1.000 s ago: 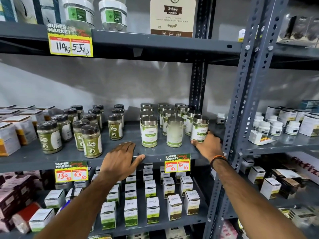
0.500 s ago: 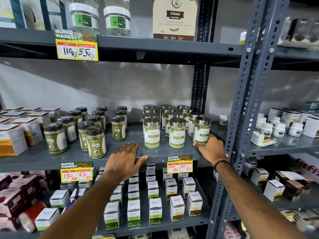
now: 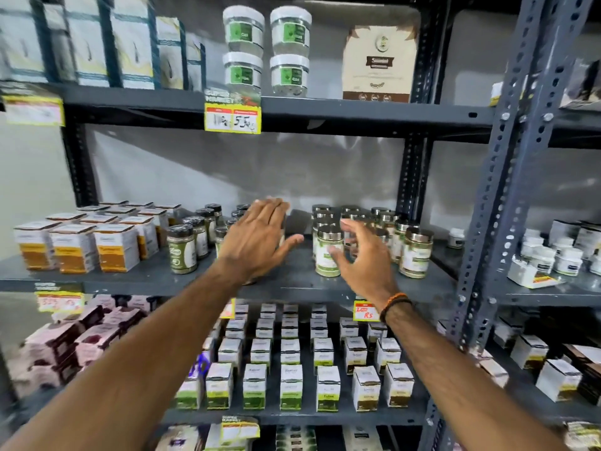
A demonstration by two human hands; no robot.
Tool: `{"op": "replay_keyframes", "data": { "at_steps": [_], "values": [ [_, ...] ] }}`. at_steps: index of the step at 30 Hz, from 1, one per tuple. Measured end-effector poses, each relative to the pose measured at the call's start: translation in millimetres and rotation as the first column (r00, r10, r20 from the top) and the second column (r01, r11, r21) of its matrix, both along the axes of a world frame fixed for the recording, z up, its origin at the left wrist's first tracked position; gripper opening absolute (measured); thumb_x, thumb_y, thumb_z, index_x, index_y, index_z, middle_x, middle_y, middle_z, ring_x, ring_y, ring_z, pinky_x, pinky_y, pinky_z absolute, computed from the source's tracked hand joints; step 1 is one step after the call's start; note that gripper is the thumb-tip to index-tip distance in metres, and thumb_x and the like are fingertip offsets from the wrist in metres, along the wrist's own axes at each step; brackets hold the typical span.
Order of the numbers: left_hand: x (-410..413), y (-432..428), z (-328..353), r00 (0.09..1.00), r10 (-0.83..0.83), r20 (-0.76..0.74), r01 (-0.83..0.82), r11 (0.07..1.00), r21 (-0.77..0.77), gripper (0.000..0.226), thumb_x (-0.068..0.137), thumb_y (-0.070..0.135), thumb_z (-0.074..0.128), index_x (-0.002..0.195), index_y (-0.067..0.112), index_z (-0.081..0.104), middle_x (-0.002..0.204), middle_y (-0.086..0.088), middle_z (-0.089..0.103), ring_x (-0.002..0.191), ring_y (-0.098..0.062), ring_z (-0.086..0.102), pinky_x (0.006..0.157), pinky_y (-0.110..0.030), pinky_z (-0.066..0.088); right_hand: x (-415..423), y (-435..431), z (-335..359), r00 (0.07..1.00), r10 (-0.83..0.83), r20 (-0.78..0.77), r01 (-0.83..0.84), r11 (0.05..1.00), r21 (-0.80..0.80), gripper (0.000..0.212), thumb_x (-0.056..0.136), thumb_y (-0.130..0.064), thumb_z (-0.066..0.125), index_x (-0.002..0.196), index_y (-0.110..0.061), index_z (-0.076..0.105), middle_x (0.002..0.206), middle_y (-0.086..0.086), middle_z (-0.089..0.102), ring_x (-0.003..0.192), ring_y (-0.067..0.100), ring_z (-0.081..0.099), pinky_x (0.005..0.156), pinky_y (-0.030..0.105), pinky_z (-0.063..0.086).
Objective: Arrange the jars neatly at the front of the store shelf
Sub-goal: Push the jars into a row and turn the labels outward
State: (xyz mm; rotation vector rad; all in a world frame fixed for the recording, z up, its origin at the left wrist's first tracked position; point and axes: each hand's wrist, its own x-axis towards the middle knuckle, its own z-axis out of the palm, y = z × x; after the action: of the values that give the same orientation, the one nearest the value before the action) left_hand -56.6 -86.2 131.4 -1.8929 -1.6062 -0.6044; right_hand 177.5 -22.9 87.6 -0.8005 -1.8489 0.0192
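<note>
Two groups of jars stand on the grey middle shelf point(image 3: 292, 283). The dark-lidded green jars point(image 3: 181, 249) are on the left, and my left hand point(image 3: 260, 239) hovers in front of them with fingers spread, hiding several. The silver-lidded jars point(image 3: 416, 255) stand on the right in rows. My right hand point(image 3: 361, 258) is raised in front of them, fingers apart, covering the middle front jar; a front jar point(image 3: 327, 257) shows just left of its fingers. Neither hand holds anything.
White and orange boxes point(image 3: 117, 247) fill the shelf's left end. A slotted steel upright point(image 3: 500, 196) stands to the right, with small white jars point(image 3: 567, 260) on the shelf beyond it. Small boxes point(image 3: 291, 385) line the lower shelf. Tubs point(image 3: 244, 30) sit on the shelf above.
Both hands have lifted off the shelf's front edge and risen in front of the jars. My right hand left the rightmost silver-lidded jar. The camera view shifted up and left.
</note>
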Motion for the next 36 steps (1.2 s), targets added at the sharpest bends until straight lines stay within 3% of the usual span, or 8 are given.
{"op": "replay_keyframes", "data": {
  "at_steps": [5,8,11,15,18,28,36],
  "values": [
    [-83.8,-38.9,9.2,0.988,0.102,0.116,-0.106,0.994,0.028,0.082,0.098,0.068,0.027,0.155,0.008,0.035,0.159,-0.017,0.041,0.146,-0.034,0.035,0.118,-0.054,0.035,-93.6,-15.1,-1.7,0.983,0.170,0.071,-0.165,0.984,-0.069,0.069,0.090,-0.040,0.077,0.150,-0.021,0.048,0.140,0.003,0.060,0.113,0.018,0.062,0.097,0.042,0.054],
    [-137.8,-57.3,-5.3,0.969,0.182,0.166,-0.189,0.982,0.023,0.076,0.101,0.063,0.036,0.154,0.008,0.037,0.158,-0.018,0.043,0.147,-0.034,0.036,0.119,-0.053,0.035,-133.7,-15.5,-13.1,0.976,0.206,0.070,-0.194,0.969,-0.154,0.088,0.086,-0.044,0.081,0.158,-0.027,0.034,0.151,0.010,0.050,0.129,0.025,0.054,0.109,0.034,0.043],
    [-184.1,-67.8,-29.3,0.949,0.244,0.201,-0.247,0.969,-0.011,0.078,0.097,0.064,0.036,0.152,0.009,0.038,0.150,-0.020,0.051,0.138,-0.037,0.046,0.110,-0.052,0.043,-162.9,-11.3,-30.3,0.967,0.253,0.025,-0.240,0.942,-0.234,0.101,0.080,-0.048,0.085,0.161,-0.033,0.026,0.159,0.010,0.041,0.137,0.024,0.047,0.106,0.029,0.037],
    [-224.2,-67.0,-66.2,0.919,0.338,0.203,-0.319,0.940,-0.118,0.085,0.097,0.076,0.025,0.152,0.012,0.034,0.150,-0.019,0.051,0.137,-0.035,0.048,0.098,-0.056,0.051,-184.6,-1.5,-48.9,0.977,0.211,0.011,-0.199,0.936,-0.289,0.100,0.077,-0.047,0.086,0.157,-0.039,0.027,0.153,0.009,0.047,0.128,0.024,0.055,0.104,0.043,0.051],
    [-243.5,-55.9,-91.7,0.914,0.347,0.210,-0.311,0.932,-0.187,0.091,0.096,0.081,0.021,0.152,0.010,0.034,0.152,-0.018,0.050,0.139,-0.035,0.047,0.100,-0.055,0.050,-193.2,4.6,-55.5,0.980,0.198,0.028,-0.182,0.940,-0.289,0.095,0.080,-0.041,0.085,0.154,-0.041,0.027,0.151,0.009,0.052,0.122,0.027,0.061,0.095,0.048,0.057],
    [-262.1,-30.2,-133.7,0.928,0.337,0.158,-0.292,0.923,-0.251,0.090,0.097,0.078,0.014,0.144,0.011,0.050,0.147,-0.013,0.057,0.138,-0.031,0.049,0.106,-0.050,0.047,-187.2,23.2,-60.0,0.993,0.121,0.010,-0.116,0.968,-0.221,0.089,0.081,-0.030,0.088,0.152,-0.037,0.035,0.139,0.007,0.062,0.113,0.020,0.064,0.094,0.041,0.058],
    [-260.7,-29.0,-136.8,0.930,0.340,0.142,-0.303,0.925,-0.232,0.088,0.098,0.076,0.015,0.145,0.010,0.050,0.148,-0.015,0.056,0.138,-0.032,0.048,0.113,-0.050,0.042,-167.8,48.9,-55.4,0.999,-0.007,0.036,0.016,0.964,-0.266,0.100,0.079,-0.030,0.090,0.158,-0.032,0.029,0.140,0.009,0.061,0.120,0.026,0.061,0.101,0.049,0.053]
  ]
}}
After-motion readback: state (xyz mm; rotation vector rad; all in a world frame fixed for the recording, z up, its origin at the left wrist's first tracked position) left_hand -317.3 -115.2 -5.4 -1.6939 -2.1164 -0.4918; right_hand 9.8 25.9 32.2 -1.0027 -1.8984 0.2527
